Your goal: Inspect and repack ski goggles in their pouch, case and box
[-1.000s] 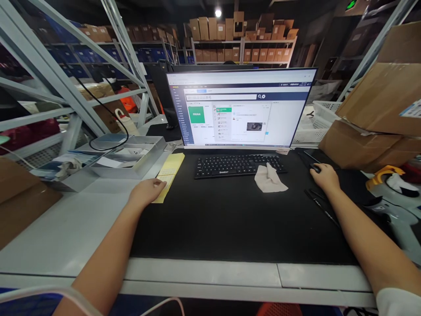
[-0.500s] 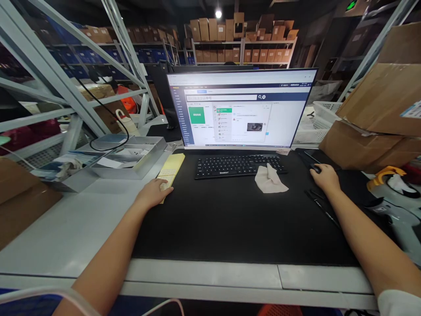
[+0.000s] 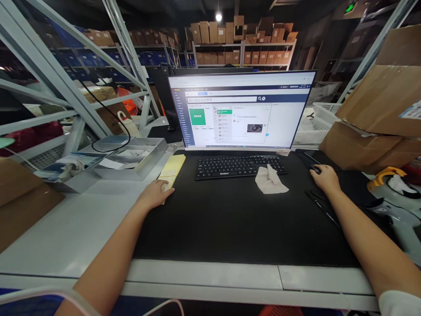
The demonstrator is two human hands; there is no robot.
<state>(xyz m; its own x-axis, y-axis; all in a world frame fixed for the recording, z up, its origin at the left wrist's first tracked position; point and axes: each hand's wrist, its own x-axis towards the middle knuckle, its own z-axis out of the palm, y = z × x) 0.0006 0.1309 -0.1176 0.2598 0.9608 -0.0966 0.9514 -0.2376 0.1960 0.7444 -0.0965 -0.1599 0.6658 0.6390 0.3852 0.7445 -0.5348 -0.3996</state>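
Observation:
On the left of the black desk mat, a stack of yellow paper slips [image 3: 173, 166] lies at a slant. My left hand [image 3: 154, 193] is closed on its near end, thumb towards the right and the other fingers partly hidden. Over at the right, my right hand [image 3: 325, 177] is wrapped over a black computer mouse [image 3: 316, 169], which shows only in part. Between the hands, a black keyboard [image 3: 226, 167] sits below a lit monitor [image 3: 243, 109]. The screen has a web page with a green block and a chat window on it.
A crumpled tissue [image 3: 270, 181] touches the keyboard's near edge. Pens [image 3: 324, 210] lie by my right forearm. A grey tray [image 3: 138, 160] with papers stands left, cardboard boxes [image 3: 378, 101] are stacked right, and a handheld scanner [image 3: 394, 219] rests at the right edge.

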